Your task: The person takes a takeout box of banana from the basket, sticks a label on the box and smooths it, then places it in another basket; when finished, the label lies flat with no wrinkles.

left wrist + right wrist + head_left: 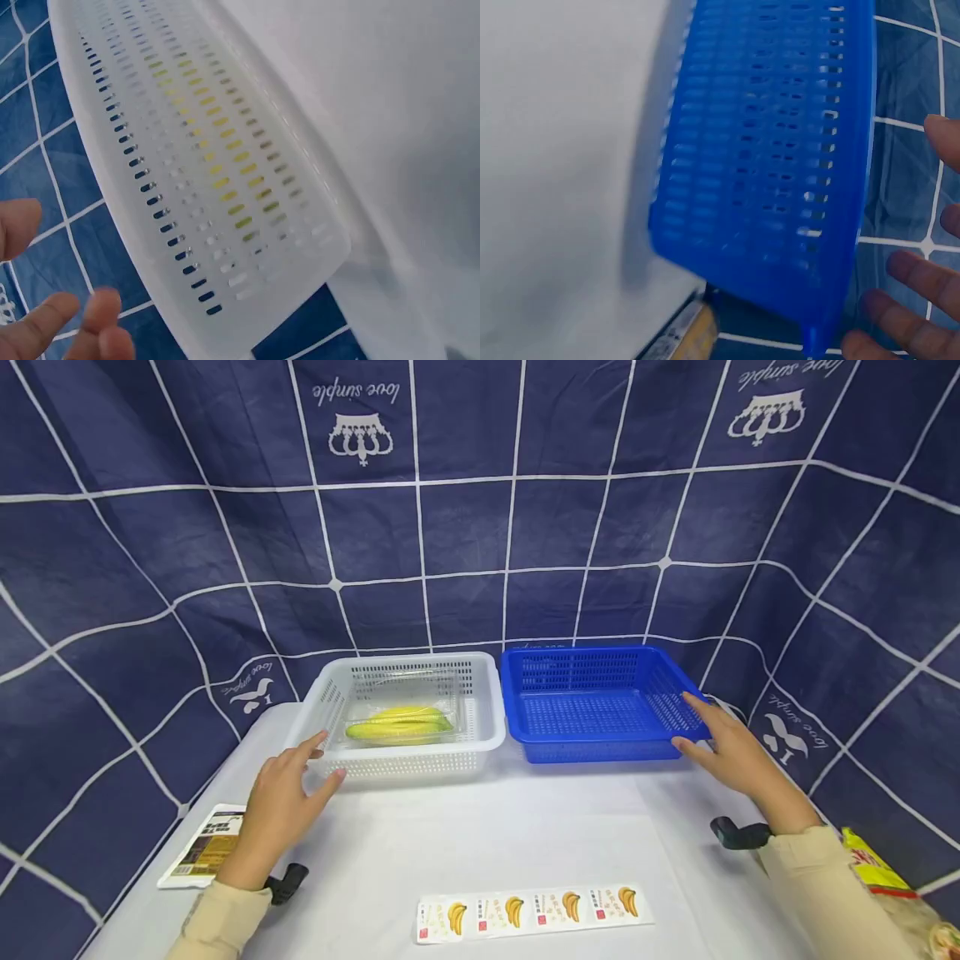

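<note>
My left hand (281,797) is at the front left corner of a white plastic basket (420,765), its thumb and fingers spread and nothing held. Inside that basket lies a clear plastic box (405,685) with long yellow-green fruit (397,727) that look like bananas. On the other side, my right hand (731,752) reaches to the front right corner of a blue plastic basket (592,750), fingers apart and nothing gripped. In the right wrist view, its fingers (922,274) extend beyond the blue rim. The blue basket holds nothing in the head view.
A strip of banana-printed labels (534,913) lies on the white table (510,843) near its front. Beside my left forearm is a flat brown-and-white packet (206,852). A yellow-topped bag (877,864) sits at the right edge. Dark blue checked cloth (465,535) hangs behind the baskets.
</note>
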### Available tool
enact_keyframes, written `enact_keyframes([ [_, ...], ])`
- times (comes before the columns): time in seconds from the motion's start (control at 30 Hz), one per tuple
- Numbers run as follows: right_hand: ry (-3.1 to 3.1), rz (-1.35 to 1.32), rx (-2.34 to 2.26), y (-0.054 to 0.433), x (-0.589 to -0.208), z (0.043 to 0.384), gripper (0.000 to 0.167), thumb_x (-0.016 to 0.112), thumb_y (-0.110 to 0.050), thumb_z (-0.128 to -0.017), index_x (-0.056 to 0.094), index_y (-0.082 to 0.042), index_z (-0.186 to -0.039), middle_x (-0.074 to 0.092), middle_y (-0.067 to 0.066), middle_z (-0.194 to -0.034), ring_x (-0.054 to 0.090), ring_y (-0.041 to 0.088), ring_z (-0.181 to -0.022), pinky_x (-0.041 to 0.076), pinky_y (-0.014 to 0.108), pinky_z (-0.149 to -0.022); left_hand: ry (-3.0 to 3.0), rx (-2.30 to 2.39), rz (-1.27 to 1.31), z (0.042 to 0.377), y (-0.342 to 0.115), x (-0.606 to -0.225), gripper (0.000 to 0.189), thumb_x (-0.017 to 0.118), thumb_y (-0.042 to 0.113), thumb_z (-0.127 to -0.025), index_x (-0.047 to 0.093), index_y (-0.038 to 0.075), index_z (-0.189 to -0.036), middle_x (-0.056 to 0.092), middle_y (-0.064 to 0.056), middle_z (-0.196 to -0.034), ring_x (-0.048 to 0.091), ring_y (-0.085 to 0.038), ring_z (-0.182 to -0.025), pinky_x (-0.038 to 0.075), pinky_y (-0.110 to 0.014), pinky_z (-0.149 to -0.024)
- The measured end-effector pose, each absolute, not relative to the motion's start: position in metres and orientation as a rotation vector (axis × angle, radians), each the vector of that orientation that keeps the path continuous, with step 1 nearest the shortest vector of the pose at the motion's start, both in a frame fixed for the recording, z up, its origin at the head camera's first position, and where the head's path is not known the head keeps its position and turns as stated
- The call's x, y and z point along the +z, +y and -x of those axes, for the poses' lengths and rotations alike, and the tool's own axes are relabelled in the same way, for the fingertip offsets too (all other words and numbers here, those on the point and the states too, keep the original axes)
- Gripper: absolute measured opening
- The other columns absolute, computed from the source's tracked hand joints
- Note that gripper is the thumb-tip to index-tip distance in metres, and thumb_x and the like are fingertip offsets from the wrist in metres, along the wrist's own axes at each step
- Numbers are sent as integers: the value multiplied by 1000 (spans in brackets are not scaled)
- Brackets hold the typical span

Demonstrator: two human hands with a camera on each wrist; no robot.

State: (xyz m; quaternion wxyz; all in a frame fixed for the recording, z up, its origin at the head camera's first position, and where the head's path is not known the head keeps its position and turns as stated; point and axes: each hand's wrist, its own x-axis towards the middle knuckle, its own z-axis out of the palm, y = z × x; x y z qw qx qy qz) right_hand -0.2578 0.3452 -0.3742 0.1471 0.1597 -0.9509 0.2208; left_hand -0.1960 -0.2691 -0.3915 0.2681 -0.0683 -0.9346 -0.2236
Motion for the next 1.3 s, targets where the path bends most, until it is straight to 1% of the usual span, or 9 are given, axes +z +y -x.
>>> enact_keyframes([
  [0.1, -2805, -430, 724, 341, -366, 263, 83, 70, -29, -107, 24, 3, -168, 33, 43, -162, 34, 68, -144, 33, 84, -109, -2553, -720, 185, 198, -269, -391, 62, 79, 25, -100, 56, 2, -153, 78, -17, -111, 68, -35, -93, 51, -49, -74],
  [0.27, -2841, -423, 884, 334, -355, 273, 83, 66, -33, -110, 21, 2, -169, 34, 41, -163, 36, 65, -146, 35, 80, -112, -2666, -1045, 153, 205, -269, -393, 64, 72, 28, -106, 47, 6, -161, 79, -16, -117, 71, -27, -96, 54, -37, -77],
  [0.43, -2829, -488, 1055, 326, -349, 284, 78, 63, -29, -111, 22, 6, -167, 38, 42, -160, 40, 64, -144, 38, 76, -113, -2666, -1508, 97, 217, -272, -404, 76, 70, 26, -108, 29, 8, -170, 74, -22, -129, 73, -15, -93, 57, -33, -76],
  [0.57, -2835, -522, 1190, 320, -348, 294, 76, 61, -25, -112, 21, 6, -168, 41, 42, -158, 41, 64, -144, 38, 75, -114, -2624, -1685, 26, 223, -273, -411, 81, 70, 25, -107, 24, 12, -172, 75, -19, -130, 74, -8, -89, 57, -34, -78],
  [0.7, -2824, -555, 1306, 316, -347, 302, 73, 57, -21, -113, 18, 6, -169, 42, 41, -158, 42, 62, -144, 38, 74, -115, -2580, -1740, -38, 229, -273, -417, 81, 71, 25, -107, 25, 12, -172, 80, -8, -120, 73, -5, -86, 56, -31, -79],
  [0.87, -2803, -607, 1370, 309, -345, 308, 67, 54, -18, -115, 22, 6, -168, 45, 39, -157, 51, 58, -139, 44, 70, -112, -2517, -1765, -135, 237, -269, -421, 82, 76, 27, -103, 30, 12, -170, 80, 3, -110, 72, -2, -83, 55, -29, -77],
  [1.03, -2790, -630, 1558, 299, -343, 317, 68, 57, -19, -114, 23, 3, -169, 43, 37, -161, 47, 55, -145, 44, 60, -115, -2403, -1786, -183, 242, -266, -425, 79, 82, 20, -98, 40, 10, -164, 78, 12, -99, 70, 1, -79, 52, -23, -69],
  [1.2, -2777, -639, 1724, 287, -339, 327, 66, 54, -17, -115, 22, 5, -168, 43, 38, -161, 46, 55, -146, 46, 53, -116, -2223, -1851, -166, 249, -263, -432, 60, 84, 7, -94, 53, 0, -145, 74, 21, -77, 67, 1, -69, 45, -19, -57],
  [1.3, -2784, -632, 1755, 279, -337, 331, 64, 53, -18, -116, 23, 6, -168, 44, 37, -160, 49, 53, -144, 45, 55, -117, -2126, -1883, -170, 251, -260, -435, 48, 85, 2, -92, 59, -5, -132, 74, 17, -73, 64, 0, -63, 45, -18, -53],
])
